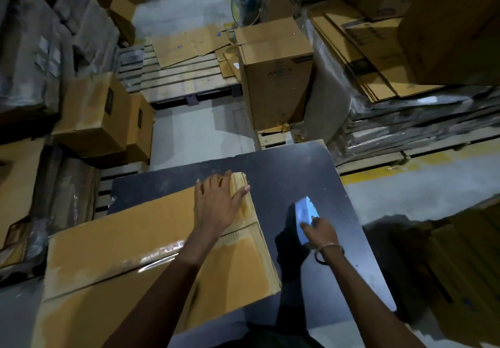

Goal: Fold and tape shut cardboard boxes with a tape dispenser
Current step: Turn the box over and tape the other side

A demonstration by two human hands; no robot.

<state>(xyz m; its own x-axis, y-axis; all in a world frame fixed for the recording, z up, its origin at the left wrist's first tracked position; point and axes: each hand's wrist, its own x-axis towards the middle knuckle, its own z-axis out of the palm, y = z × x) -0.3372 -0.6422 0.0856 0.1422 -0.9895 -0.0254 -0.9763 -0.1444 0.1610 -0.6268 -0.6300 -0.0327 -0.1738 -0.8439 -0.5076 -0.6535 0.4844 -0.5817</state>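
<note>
The box [151, 242] lies flat on the left of the table [284, 163], its taped seam running left to right, and the left hand [216, 204] presses its far right corner with fingers spread. Just right of the box, the right hand [320, 230] curls around the dispenser [304, 212]. The dispenser's long axis points away from the person, so I judge the right hand must carry it leftward to the seam.

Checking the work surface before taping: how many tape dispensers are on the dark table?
1. The tape dispenser lies on the dark table, right of the cardboard box, with the right hand on it. The box may hide another.
</note>
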